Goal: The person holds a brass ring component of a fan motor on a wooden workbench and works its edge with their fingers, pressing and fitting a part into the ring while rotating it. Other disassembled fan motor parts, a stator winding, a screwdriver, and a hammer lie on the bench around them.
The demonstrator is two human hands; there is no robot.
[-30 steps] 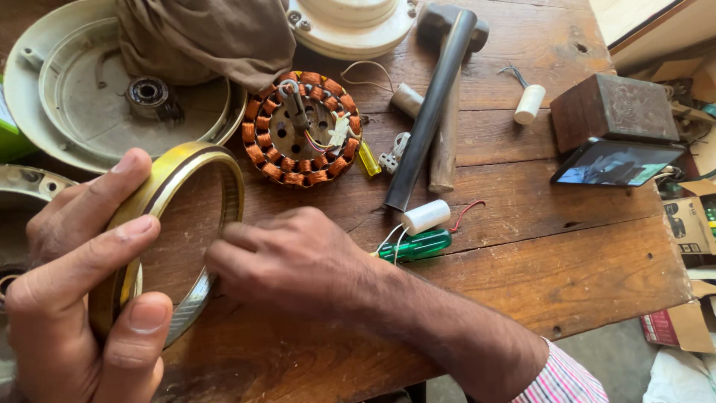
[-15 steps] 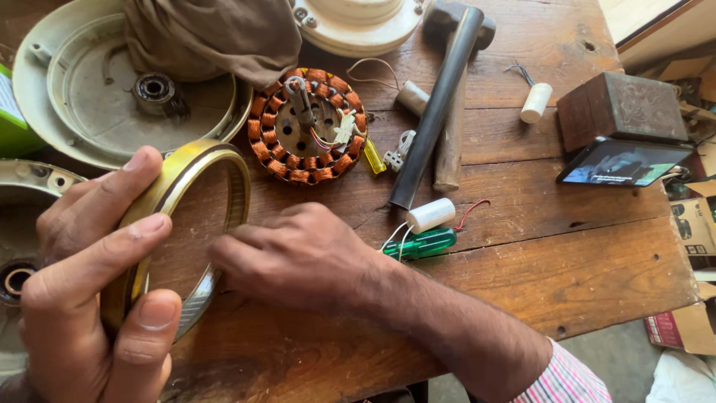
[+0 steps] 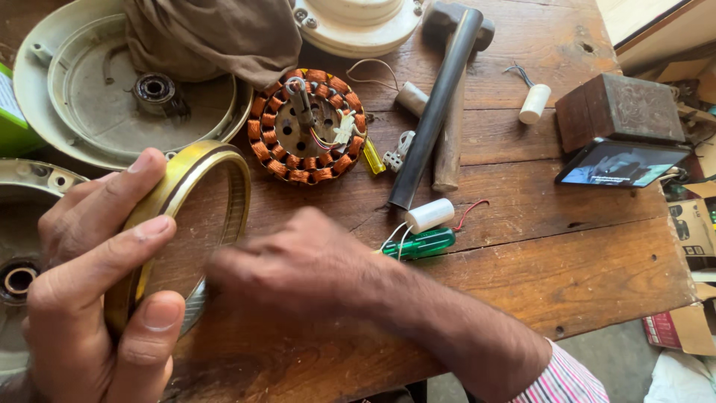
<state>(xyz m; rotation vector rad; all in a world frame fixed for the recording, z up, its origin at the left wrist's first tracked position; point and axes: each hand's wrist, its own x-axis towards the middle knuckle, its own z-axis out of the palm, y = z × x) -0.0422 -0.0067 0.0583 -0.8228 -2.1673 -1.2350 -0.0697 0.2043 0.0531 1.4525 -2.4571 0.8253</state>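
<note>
My left hand (image 3: 93,287) grips a brass-coloured metal ring (image 3: 195,179), tilted on edge above the wooden table (image 3: 522,269). My right hand (image 3: 298,269) is blurred and reaches across to the ring's lower inside edge; whether it holds anything is hidden. Just beyond the ring lies a round stator with copper windings (image 3: 306,127). A green-handled screwdriver (image 3: 421,244) and a white cylindrical capacitor (image 3: 430,215) lie right of my right hand.
A pale round motor cover with a bearing (image 3: 97,112) sits at the far left, partly under a brown cloth (image 3: 209,33). A hammer (image 3: 440,97), a second white capacitor (image 3: 535,103), a carved wooden box (image 3: 619,108) and a phone (image 3: 623,162) lie to the right.
My right hand has slid slightly left along the ring's inner edge and is now blurred. The left hand keeps its hold on the ring.
</note>
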